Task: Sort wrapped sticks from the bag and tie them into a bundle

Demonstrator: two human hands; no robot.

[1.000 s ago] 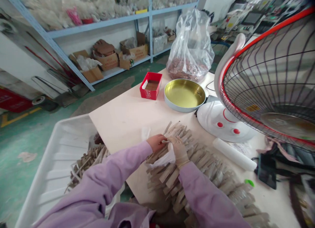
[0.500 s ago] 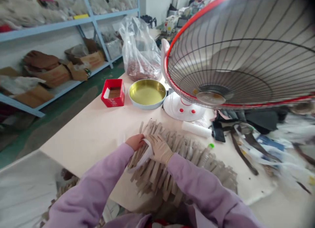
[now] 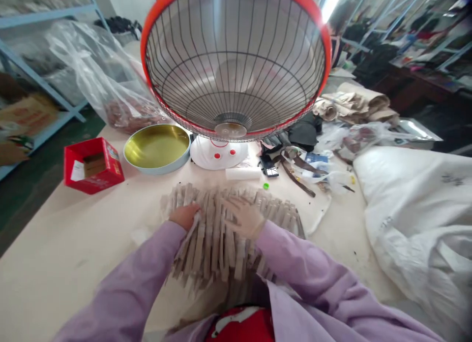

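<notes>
A wide row of thin grey-beige strips (image 3: 210, 243) lies side by side on the table in front of me. At its left part, my left hand (image 3: 185, 215) has its fingers closed on a pale strip (image 3: 193, 227); the fingertips are partly hidden. My right hand (image 3: 243, 216) rests over the middle of the row, slightly blurred, its fingers spread and pointing left across the strips. It grips nothing that I can see.
Beyond the strips stands a red-rimmed heater (image 3: 236, 76) on a white base. To its left are a gold-lined round tin (image 3: 157, 147), a red box (image 3: 94, 167) and a clear plastic bag (image 3: 106, 81). A white sack (image 3: 416, 209) lies at right, past a green cap (image 3: 266, 186).
My view has swung right, bringing the white sack into sight. My hands have moved apart; my right hand, earlier close beside the left, now lies spread on the strips.
</notes>
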